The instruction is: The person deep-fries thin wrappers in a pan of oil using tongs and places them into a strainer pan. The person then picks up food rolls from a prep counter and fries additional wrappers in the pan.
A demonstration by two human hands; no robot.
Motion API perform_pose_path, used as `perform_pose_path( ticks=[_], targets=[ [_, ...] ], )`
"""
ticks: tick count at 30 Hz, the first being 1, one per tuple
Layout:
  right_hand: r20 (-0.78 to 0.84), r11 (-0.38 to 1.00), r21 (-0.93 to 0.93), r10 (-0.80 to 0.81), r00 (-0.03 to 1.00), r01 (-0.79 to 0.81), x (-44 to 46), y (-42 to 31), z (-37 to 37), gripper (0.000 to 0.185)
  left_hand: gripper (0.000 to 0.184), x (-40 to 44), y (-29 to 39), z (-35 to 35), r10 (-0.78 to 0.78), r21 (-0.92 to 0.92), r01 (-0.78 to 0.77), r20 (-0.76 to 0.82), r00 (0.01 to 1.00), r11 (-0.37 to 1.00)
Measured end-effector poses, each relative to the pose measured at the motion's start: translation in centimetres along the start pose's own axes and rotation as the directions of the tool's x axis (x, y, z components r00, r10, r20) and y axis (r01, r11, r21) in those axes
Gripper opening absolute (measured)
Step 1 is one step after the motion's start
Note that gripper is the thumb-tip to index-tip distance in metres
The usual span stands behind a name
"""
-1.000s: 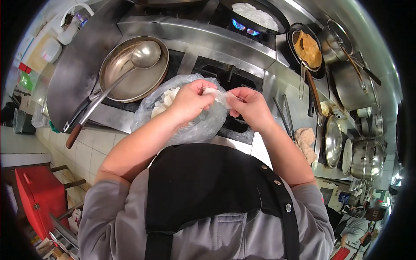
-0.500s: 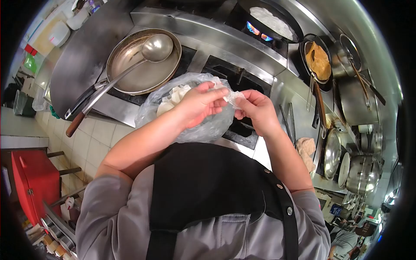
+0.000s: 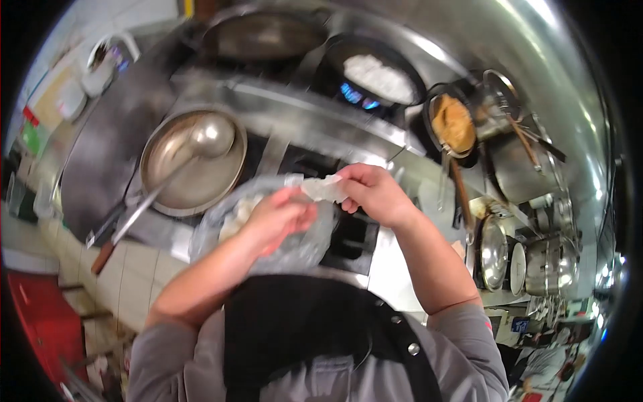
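Note:
My right hand (image 3: 375, 194) pinches a thin, ragged white piece (image 3: 323, 189) between thumb and fingers; it looks like soft food, but its kind is unclear. The other end of this piece reaches the fingertips of my left hand (image 3: 280, 218). Motion smears those fingers, so their grip on it is not clear. Below both hands, a clear plastic bag (image 3: 295, 253) lies spread on the stove and holds more pale pieces (image 3: 236, 220), partly covered by my left forearm.
A wide pan (image 3: 194, 177) with a ladle (image 3: 211, 136) resting in it stands at left. Behind, a black pan (image 3: 418, 84) of white food sits over a blue flame. A strainer with brown food (image 3: 453, 124) and several pots (image 3: 526, 171) line the right side.
The view has shifted, bringing more of the rear burners into sight. My hands have drawn apart, and more of the white piece shows between them. My right hand still pinches it.

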State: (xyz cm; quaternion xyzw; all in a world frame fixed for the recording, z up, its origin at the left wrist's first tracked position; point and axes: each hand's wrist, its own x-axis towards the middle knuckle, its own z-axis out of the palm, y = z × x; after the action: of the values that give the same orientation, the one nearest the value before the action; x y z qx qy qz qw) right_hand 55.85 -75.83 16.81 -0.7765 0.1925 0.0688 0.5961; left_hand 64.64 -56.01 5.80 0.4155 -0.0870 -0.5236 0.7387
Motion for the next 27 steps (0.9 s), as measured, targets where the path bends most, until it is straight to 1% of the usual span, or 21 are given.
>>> perform_pose_path(
  ticks=[2,4,5,6,8,10,12,13,16,19,20,21,22,24,26,27],
  targets=[
    [-0.042,0.993,-0.107,-0.049,0.998,0.044,1.3,-2.5,-2.6,0.019,0.034,-1.1,1.2,0.7,-0.019,0.011,0.019,-0.03,0.999,1.0],
    [-0.093,0.975,-0.187,-0.139,0.986,0.12,2.3,-5.4,-5.7,0.019,0.034,-1.7,1.5,0.3,-0.036,0.015,0.036,0.004,0.999,0.999],
    [-0.168,0.974,-0.201,-0.142,0.976,0.107,2.8,-6.8,-7.0,0.018,0.034,-2.1,1.5,-0.1,-0.05,0.009,0.05,0.013,0.999,0.999],
    [-0.238,0.972,-0.214,-0.144,0.96,0.093,3.5,-8.0,-8.4,0.018,0.033,-2.5,1.4,-0.4,-0.037,0.05,0.037,0.009,0.999,0.998],
    [-0.314,0.974,-0.161,-0.206,0.927,0.162,5.5,-9.3,-12.1,0.018,0.031,-3.2,1.1,-1.1,-0.01,0.124,0.011,-0.004,1.0,0.992],
    [-0.463,0.968,-0.14,-0.251,0.85,0.209,8.2,-10.4,-15.7,0.02,0.028,-4.2,1.1,-1.8,0.006,0.171,0.002,-0.05,0.999,0.985],
    [-0.515,0.965,-0.09,-0.258,0.818,0.247,10.4,-11.7,-19.1,0.021,0.027,-5.3,1.0,-2.4,0.029,0.206,-0.011,-0.088,0.996,0.979],
    [-0.563,0.961,-0.075,-0.26,0.784,0.265,11.8,-11.9,-21.0,0.021,0.027,-5.7,1.0,-2.7,0.037,0.211,-0.014,-0.106,0.994,0.977],
    [-0.655,0.967,0.006,-0.189,0.732,0.256,15.6,-12.0,-25.5,0.016,0.025,-6.9,0.7,-3.5,0.059,0.226,-0.019,-0.17,0.984,0.974],
    [-0.735,0.989,0.092,-0.009,0.678,0.113,19.1,-9.8,-29.2,0.015,0.024,-7.6,0.9,-3.4,0.07,0.237,-0.014,-0.229,0.971,0.971],
    [-0.729,0.987,0.124,0.02,0.684,0.102,19.1,-8.9,-28.9,0.025,0.023,-7.7,0.8,-3.4,0.087,0.254,-0.021,-0.251,0.964,0.967],
    [-0.77,0.985,-0.101,0.012,0.638,-0.141,18.6,-8.4,-29.0,0.032,0.023,-7.8,0.7,-3.4,0.105,0.273,-0.028,-0.272,0.957,0.962],
    [-0.805,0.875,-0.296,-0.013,0.593,-0.383,18.1,-7.9,-29.1,0.039,0.022,-8.0,0.7,-3.5,0.121,0.292,-0.031,-0.293,0.948,0.956],
    [-0.779,0.794,-0.458,-0.142,0.61,-0.4,18.0,-7.6,-31.7,0.048,0.021,-8.4,1.0,-3.5,0.172,0.331,-0.063,-0.312,0.935,0.942],
    [-0.772,0.835,-0.474,-0.24,0.588,-0.281,16.1,-8.5,-32.3,0.046,0.02,-8.6,1.5,-3.4,0.233,0.369,-0.107,-0.314,0.921,0.923],
    [-0.754,0.859,-0.477,-0.291,0.589,-0.186,14.1,-10.1,-32.1,0.042,0.02,-8.8,1.9,-3.3,0.263,0.389,-0.131,-0.308,0.914,0.912]
  ],
)
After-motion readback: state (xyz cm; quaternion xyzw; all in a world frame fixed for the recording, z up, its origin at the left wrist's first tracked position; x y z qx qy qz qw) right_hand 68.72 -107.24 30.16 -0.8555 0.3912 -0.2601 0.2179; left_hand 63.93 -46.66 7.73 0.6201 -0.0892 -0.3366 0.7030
